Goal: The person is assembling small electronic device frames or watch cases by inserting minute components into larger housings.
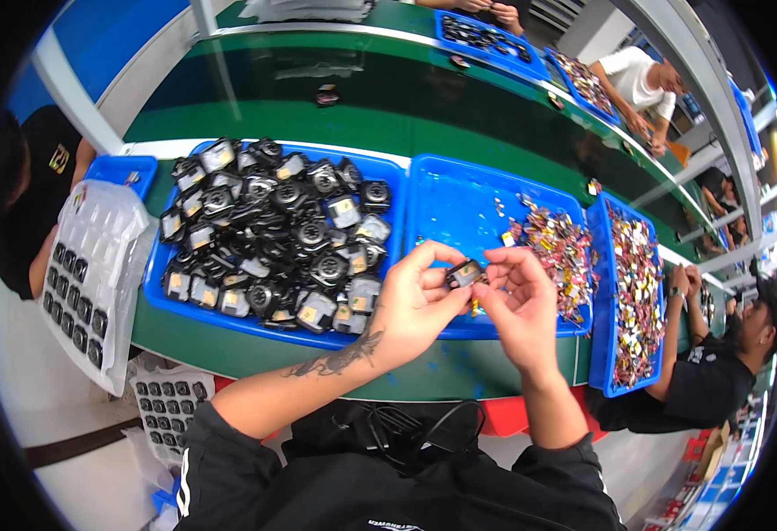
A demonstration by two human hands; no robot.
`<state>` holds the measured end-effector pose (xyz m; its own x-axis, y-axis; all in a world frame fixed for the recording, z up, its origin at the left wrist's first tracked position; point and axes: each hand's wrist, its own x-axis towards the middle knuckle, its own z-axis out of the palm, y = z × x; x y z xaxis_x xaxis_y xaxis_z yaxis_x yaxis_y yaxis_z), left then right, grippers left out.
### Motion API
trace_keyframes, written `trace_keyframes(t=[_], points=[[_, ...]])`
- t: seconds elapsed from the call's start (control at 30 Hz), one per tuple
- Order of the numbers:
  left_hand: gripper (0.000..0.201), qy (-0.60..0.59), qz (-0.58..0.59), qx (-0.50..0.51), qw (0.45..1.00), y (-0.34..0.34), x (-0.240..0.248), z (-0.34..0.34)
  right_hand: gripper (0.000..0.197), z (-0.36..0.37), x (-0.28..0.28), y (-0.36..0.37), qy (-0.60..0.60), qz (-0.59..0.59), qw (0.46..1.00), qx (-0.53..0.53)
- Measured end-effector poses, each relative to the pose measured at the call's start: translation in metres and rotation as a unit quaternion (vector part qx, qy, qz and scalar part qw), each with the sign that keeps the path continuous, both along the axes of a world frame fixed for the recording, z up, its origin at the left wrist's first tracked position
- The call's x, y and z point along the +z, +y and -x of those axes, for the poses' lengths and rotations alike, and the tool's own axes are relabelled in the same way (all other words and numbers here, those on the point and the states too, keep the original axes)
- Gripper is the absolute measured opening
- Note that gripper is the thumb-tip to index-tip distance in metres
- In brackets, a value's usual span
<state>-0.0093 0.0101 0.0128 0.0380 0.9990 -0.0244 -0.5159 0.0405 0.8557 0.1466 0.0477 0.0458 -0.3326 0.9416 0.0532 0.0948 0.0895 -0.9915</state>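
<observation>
One small black module [464, 273], above the blue tray [459, 203]: our left hand [417, 296] pinching its body, right hand [523, 305] pinching at its edge — fitting or checking, we judge; next calls for steady grip.

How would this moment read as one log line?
left grip: holding black module; right grip: at module's right side; left blue tray: black modules; middle blue tray: small multicoloured parts

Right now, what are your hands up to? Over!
Left hand pinching small black-and-silver boxy device; right hand at its right edge; blue rectangular plastic tray below; no visible obstruction.
</observation>
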Motion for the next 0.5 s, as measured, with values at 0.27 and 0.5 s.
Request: trace_keyframes(t=[0.27,0.5], points=[[0.045,0.432,-0.366,0.256,0.783,-0.002,0.009,-0.004,0.041,0.042,0.013,0.206,-0.14,-0.009,0.99,-0.015],[0.04,0.583,-0.523,0.187,0.592,-0.009,0.01,0.001,0.039,0.024,-0.049,0.291,-0.402,-0.101,0.902,-0.12]])
